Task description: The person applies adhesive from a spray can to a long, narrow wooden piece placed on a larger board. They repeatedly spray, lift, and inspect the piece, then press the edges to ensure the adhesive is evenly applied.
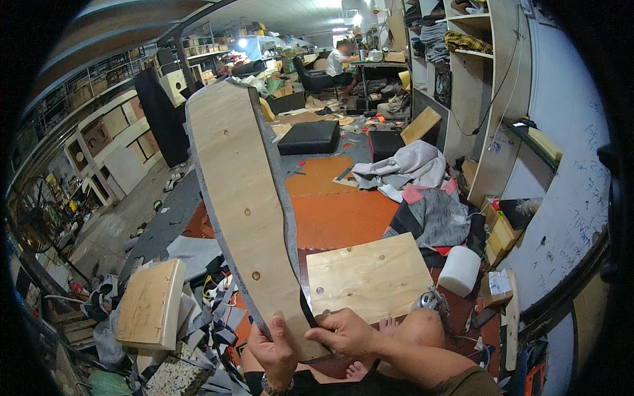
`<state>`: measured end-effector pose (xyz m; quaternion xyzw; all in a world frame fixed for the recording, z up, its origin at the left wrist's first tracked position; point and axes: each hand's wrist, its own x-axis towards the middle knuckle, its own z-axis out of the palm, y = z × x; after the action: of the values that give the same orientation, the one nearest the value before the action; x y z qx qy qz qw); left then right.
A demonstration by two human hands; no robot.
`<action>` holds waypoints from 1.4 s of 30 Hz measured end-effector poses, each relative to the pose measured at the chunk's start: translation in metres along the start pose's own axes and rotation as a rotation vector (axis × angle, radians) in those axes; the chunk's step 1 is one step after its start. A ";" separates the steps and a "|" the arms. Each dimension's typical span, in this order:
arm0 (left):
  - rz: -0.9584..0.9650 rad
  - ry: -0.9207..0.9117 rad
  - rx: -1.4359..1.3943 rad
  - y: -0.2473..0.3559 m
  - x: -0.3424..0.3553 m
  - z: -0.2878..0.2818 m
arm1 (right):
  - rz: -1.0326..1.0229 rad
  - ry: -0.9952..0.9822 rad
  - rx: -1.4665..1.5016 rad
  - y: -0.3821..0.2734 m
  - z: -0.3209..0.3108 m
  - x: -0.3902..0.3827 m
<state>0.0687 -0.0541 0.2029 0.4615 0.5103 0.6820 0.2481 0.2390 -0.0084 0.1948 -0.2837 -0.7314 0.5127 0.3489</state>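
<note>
I hold a long curved plywood panel (244, 198) upright in front of me; grey foam or fabric lines its edges and back. My left hand (274, 353) grips its lower end from the left. My right hand (345, 333) clasps the lower right edge, fingers on the dark padding. A square plywood board (370, 277) with small holes lies on the floor just behind my hands. My bare knee (422, 327) and toes show at the lower right.
A foam-backed plywood block (152, 303) lies at the left among grey scraps. Orange mats (343, 214), a fabric heap (422, 191), a white roll (459, 269) and a black cushion (309, 137) cover the floor. Shelves (475, 79) stand right. A person (340, 59) sits far back.
</note>
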 end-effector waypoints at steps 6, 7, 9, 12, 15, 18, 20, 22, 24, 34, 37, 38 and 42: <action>-0.015 0.044 -0.032 -0.002 0.004 -0.009 | -0.034 -0.041 0.110 0.001 0.006 0.002; -0.005 0.045 -0.014 -0.002 0.004 -0.010 | -0.009 -0.046 -0.036 0.001 0.008 0.003; -0.013 0.049 -0.041 -0.006 0.004 -0.010 | -0.014 -0.031 -0.074 0.002 0.012 0.002; -0.041 0.055 -0.090 -0.009 0.006 -0.012 | 0.015 0.026 0.219 0.004 0.015 0.000; -0.044 0.080 -0.143 -0.011 0.008 -0.012 | 0.097 -0.099 0.386 0.008 0.012 0.000; -0.028 0.109 -0.112 -0.011 0.008 -0.012 | 0.146 -0.184 0.163 0.010 0.011 0.002; -0.018 0.117 -0.116 -0.011 0.008 -0.012 | 0.125 -0.225 -0.061 0.011 0.010 0.001; -0.006 0.118 -0.168 -0.011 0.007 -0.014 | 0.132 -0.212 0.214 0.012 0.010 0.000; -0.062 0.114 -0.144 -0.010 0.008 -0.018 | 0.202 -0.236 0.355 0.013 0.010 0.000; -0.068 0.141 -0.149 -0.010 0.013 -0.023 | 0.235 -0.256 0.387 0.007 0.011 -0.001; -0.031 0.149 -0.130 -0.010 0.014 -0.024 | 0.236 -0.284 0.273 0.005 0.009 0.000; -0.063 0.160 -0.100 -0.011 0.013 -0.025 | 0.192 -0.286 0.225 0.005 0.008 0.001; -0.095 0.140 -0.078 -0.014 0.012 -0.027 | 0.206 -0.350 0.127 0.004 0.004 0.006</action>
<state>0.0377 -0.0524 0.1929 0.3778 0.5207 0.7195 0.2616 0.2327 -0.0050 0.1911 -0.2409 -0.7141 0.6323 0.1793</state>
